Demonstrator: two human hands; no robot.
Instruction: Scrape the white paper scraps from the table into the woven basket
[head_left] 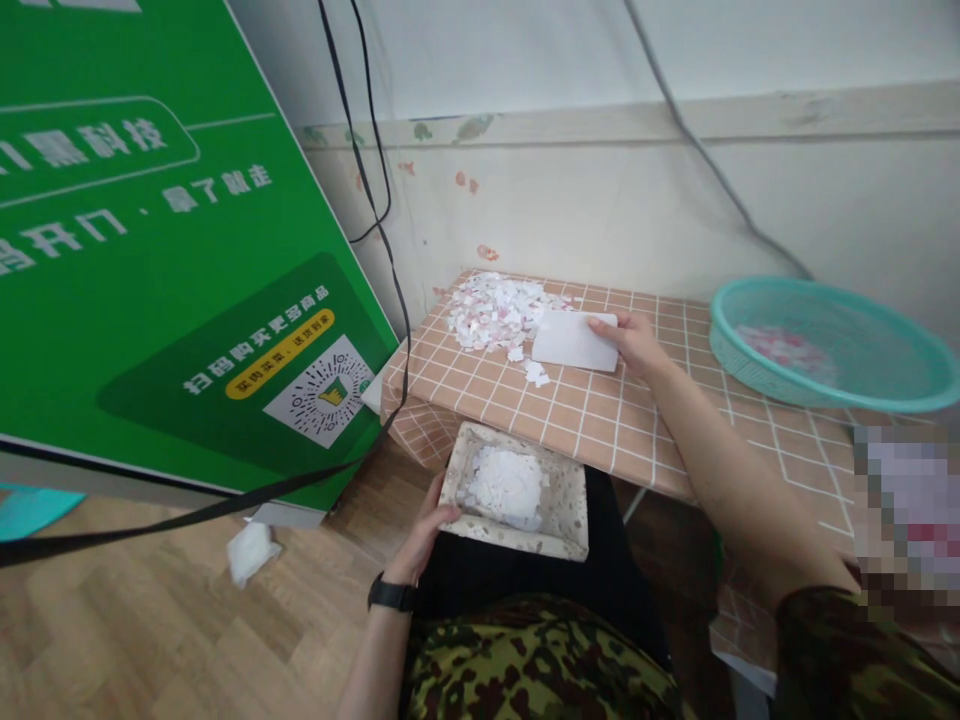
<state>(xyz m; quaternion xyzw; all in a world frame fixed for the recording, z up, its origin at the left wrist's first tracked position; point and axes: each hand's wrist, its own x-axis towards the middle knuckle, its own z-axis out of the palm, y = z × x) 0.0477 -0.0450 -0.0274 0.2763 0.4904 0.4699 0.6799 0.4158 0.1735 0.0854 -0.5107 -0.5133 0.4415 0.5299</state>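
Observation:
My left hand (426,532) grips the left side of a speckled, open-topped box (566,510), held over my lap just below the table edge. Inside the box lies a heap of small white paper scraps (506,485). Above the table, my right hand (631,343) pinches the right edge of a white sheet of card or stiff paper (574,340), thumb on top. The sheet's left end meets a pile of torn paper scraps (495,310), white with some pink. A few loose scraps (535,373) lie in front of it.
A turquoise plastic basket (817,395) with pinkish scraps stands at the right on the checked tablecloth (585,415). A green printed panel (187,250) rises at the left, with a black strap (405,330) hanging before it. On the floor lies a white bag (251,552).

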